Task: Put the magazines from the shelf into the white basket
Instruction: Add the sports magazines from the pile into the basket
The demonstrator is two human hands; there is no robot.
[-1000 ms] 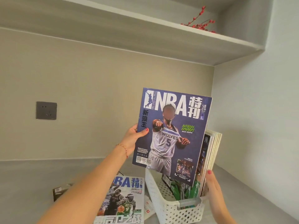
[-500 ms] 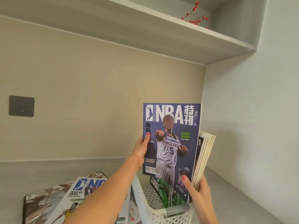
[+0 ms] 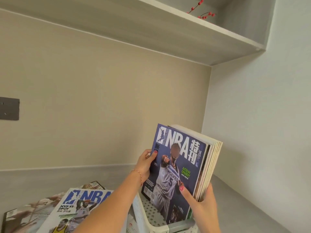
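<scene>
A blue NBA magazine [image 3: 176, 165] stands upright in the white perforated basket [image 3: 143, 214], against several other magazines [image 3: 210, 167] upright behind it. My left hand [image 3: 145, 165] grips the blue magazine's left edge, thumb on the cover. My right hand [image 3: 202, 206] holds the bundle low on its right side, thumb on the blue cover and fingers behind the other magazines. A white NBA magazine [image 3: 79, 207] lies flat on the shelf surface to the left of the basket, on top of another magazine [image 3: 28, 214].
The grey shelf surface [image 3: 235, 199] meets a side wall [image 3: 260, 132] close on the right. An upper shelf board [image 3: 151, 31] with red berry twigs [image 3: 203, 12] hangs overhead. A dark wall socket [image 3: 9, 108] is at the left.
The blue magazine has dropped lower into the basket and closed up against the other magazines. My right hand has moved up onto the bundle, thumb on the cover. The view has shifted right.
</scene>
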